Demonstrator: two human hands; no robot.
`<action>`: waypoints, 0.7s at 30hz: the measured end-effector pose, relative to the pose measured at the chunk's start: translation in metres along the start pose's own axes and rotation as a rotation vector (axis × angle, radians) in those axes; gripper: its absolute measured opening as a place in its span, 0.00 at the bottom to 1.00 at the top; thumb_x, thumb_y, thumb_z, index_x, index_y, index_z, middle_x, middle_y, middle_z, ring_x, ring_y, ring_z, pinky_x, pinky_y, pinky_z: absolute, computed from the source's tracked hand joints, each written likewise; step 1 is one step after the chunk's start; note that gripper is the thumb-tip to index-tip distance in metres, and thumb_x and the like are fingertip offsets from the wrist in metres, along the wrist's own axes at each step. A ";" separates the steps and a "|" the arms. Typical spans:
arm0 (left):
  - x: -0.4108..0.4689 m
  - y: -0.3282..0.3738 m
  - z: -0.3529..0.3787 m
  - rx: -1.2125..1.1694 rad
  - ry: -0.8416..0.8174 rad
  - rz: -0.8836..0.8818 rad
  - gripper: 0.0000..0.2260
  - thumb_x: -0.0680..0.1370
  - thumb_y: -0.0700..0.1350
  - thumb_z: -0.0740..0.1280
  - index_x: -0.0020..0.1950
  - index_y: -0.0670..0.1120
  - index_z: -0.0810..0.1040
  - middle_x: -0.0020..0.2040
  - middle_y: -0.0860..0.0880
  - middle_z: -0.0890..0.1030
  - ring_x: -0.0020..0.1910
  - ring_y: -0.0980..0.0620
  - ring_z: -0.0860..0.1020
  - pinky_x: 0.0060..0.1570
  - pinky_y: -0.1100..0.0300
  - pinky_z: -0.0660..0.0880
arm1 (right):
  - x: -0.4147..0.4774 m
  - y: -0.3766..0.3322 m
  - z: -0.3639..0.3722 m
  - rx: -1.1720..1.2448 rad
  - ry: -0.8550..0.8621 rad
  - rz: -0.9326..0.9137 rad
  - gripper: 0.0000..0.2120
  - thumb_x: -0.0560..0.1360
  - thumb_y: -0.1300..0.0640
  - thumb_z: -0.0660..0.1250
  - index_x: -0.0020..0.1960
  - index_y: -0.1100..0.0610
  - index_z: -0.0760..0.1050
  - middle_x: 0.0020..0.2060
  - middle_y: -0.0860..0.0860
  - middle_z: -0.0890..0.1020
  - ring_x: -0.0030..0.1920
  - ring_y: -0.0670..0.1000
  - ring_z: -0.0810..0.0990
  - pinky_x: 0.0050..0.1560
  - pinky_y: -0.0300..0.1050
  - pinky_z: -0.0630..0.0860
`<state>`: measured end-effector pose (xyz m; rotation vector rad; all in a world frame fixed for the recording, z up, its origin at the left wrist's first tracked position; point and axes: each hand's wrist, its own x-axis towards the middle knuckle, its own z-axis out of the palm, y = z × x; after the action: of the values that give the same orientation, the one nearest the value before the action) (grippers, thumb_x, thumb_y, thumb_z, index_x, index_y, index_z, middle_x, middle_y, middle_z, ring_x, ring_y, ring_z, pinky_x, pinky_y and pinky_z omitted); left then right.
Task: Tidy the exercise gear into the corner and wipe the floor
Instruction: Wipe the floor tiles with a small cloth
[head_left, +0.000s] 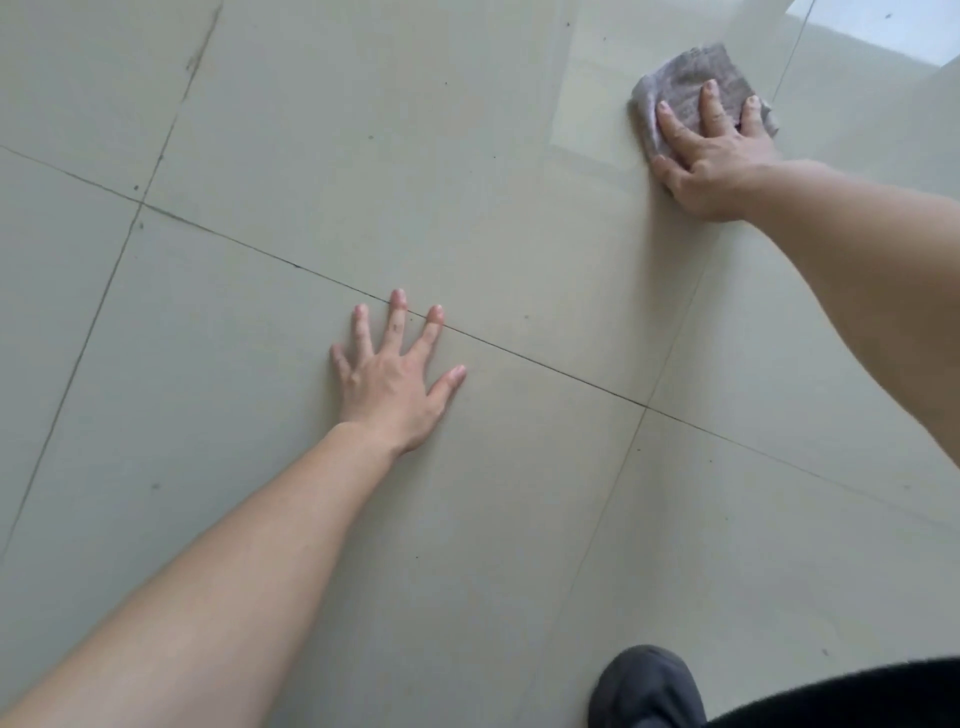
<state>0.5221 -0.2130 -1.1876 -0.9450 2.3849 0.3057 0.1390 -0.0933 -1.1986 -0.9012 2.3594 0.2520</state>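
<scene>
Right hand (711, 156), upper right of frame: palm down, fingers straight and spread, pressing a crumpled grey-brown woven cloth (691, 78) onto the glossy pale beige tiled floor (260, 130). It has no curled grip, so pressure alone pins the cloth. Cloth edges show beyond the fingertips and on both sides of the hand.

Left hand (395, 384), centre of frame: flat on the tile, fingers splayed, holding nothing. Its fingertips cross a thin dark grout line (545, 364). It probably props the body's weight.

A dark grey shoe (647, 686) is at bottom right. No exercise gear is in view, so the tidying part cannot be judged.

Step in hand, judged: wiping the floor.

Notes for doing it well:
- Keep palm weight over the cloth's middle. Under straight fingers it could bunch or slide out.
- Overlap the strokes. Small dark specks dot the tiles, and a dark streaky scuff (200, 49) sits at upper left, well apart from the cloth.
- Run the cloth along grout lines as well as across them.
- Move the propping hand and the shoe ahead of each pass so wiped tile is not marked again.
</scene>
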 end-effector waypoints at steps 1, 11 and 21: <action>0.000 0.001 -0.001 0.005 -0.014 -0.010 0.32 0.77 0.70 0.48 0.78 0.64 0.41 0.80 0.54 0.36 0.78 0.39 0.39 0.72 0.34 0.51 | 0.006 0.004 -0.009 -0.009 -0.010 -0.020 0.29 0.80 0.33 0.43 0.78 0.34 0.36 0.80 0.51 0.37 0.77 0.69 0.38 0.77 0.64 0.41; 0.000 0.008 -0.023 0.027 -0.139 -0.088 0.33 0.75 0.72 0.50 0.76 0.68 0.39 0.79 0.57 0.34 0.79 0.44 0.38 0.75 0.43 0.52 | 0.010 0.017 -0.010 0.002 0.101 -0.187 0.27 0.82 0.39 0.44 0.80 0.39 0.44 0.81 0.54 0.40 0.78 0.69 0.38 0.77 0.64 0.41; 0.076 0.041 -0.137 0.270 -0.333 -0.071 0.27 0.80 0.67 0.43 0.78 0.63 0.55 0.81 0.53 0.47 0.78 0.41 0.54 0.72 0.40 0.59 | -0.091 0.029 0.064 -0.277 -0.024 -0.850 0.28 0.79 0.35 0.31 0.78 0.33 0.44 0.81 0.48 0.42 0.78 0.64 0.34 0.78 0.62 0.38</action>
<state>0.3922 -0.2797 -1.1176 -0.7828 2.0219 0.1001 0.2034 0.0020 -1.1971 -1.9095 1.7357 0.2317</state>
